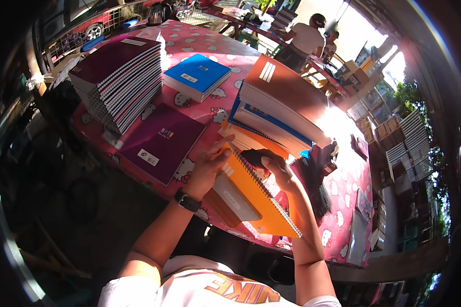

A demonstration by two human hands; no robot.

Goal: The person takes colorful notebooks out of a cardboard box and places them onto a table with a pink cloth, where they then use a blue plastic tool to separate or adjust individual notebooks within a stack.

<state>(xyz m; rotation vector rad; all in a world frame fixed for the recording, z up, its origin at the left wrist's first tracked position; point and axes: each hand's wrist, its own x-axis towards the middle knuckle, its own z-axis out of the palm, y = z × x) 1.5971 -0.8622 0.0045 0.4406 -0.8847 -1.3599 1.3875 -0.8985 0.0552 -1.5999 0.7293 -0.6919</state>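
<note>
A yellow-orange spiral notebook [258,197] is tilted in front of me, its dark wire coil running along the right edge. My left hand [210,166], with a watch on its wrist, is closed on the upper left part of the notebook. At the coil's upper end my right hand [279,169] is curled, its thumb against a dark shape [255,157] in shadow that I cannot make out. Below the notebook's left side lies a grey-white labelled piece [235,197] over a brown edge. A bundle of black binding coils [312,187] lies right of my right hand.
A tall stack of purple spiral notebooks [120,82] stands at left, near a flat purple cover [164,140] and a blue notebook stack [198,77]. Brown-covered books [287,97] are piled ahead. All sit on a pink patterned tablecloth [184,38]. Two people [307,38] work farther back.
</note>
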